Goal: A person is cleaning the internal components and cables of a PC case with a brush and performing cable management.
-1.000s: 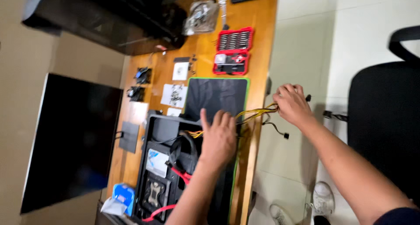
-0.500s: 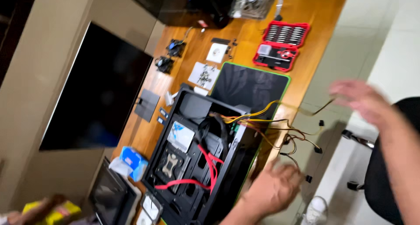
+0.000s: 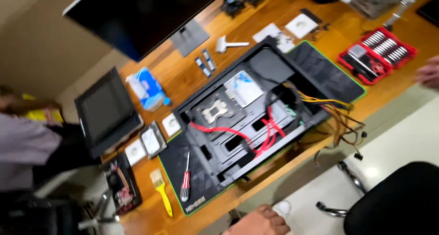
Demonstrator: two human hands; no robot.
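Computer case (image 3: pixel 247 120), side panel off, lies flat on a black green-edged mat (image 3: pixel 329 72) at centre frame, close to the worktop (image 3: pixel 183 75) front edge. Its yellow and black cable bundle (image 3: pixel 340 120) droops over that edge at right and, by the look of it, could snag on the office chair (image 3: pixel 398 198) below. Left hand (image 3: pixel 258 222), bottom centre, rests loosely curled and empty at the edge; right hand (image 3: pixel 430 75), far right, is cropped, so its grip cannot be told. A red-handled screwdriver (image 3: pixel 185 180) and a yellow brush (image 3: pixel 161 191) crowd the lower-left corner. Open room lies mainly along the front.
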